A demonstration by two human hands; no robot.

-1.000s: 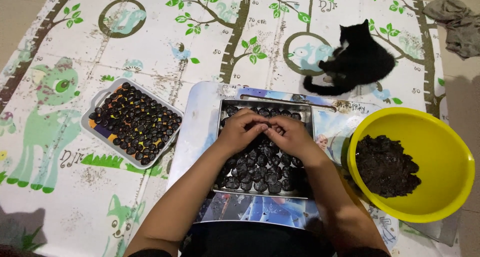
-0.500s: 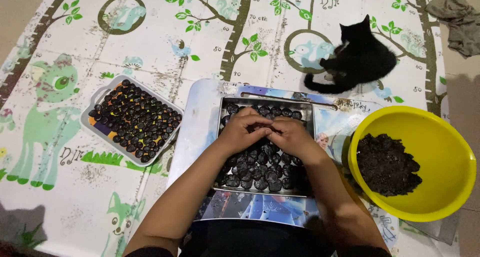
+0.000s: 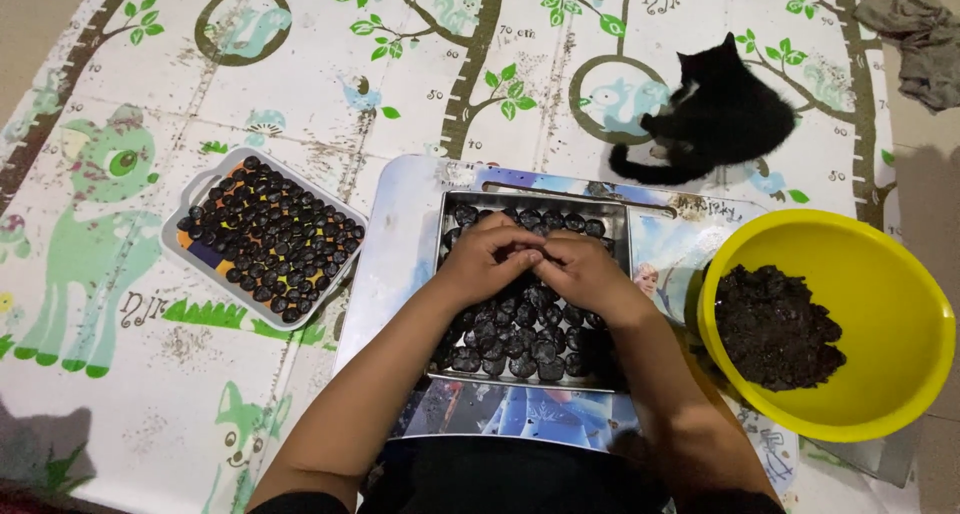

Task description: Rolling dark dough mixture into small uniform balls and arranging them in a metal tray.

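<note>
Metal tray [image 3: 610, 206], centre frame, filled with dark round pieces [image 3: 520, 344]. I have my left hand [image 3: 485, 259] and right hand [image 3: 585, 274] above it, fingertips meeting, pinched on something too small to identify. Yellow bowl [image 3: 900, 304] of dark paste: right. Second filled tray [image 3: 195, 189]: left. Black cat [image 3: 725, 114]: upper right, on the printed mat [image 3: 300, 74].

A metal tray [image 3: 452, 274] is set at centre; at nine o'clock a second tray [image 3: 192, 192], at three a bowl [image 3: 900, 304], at one a cat [image 3: 725, 114].
</note>
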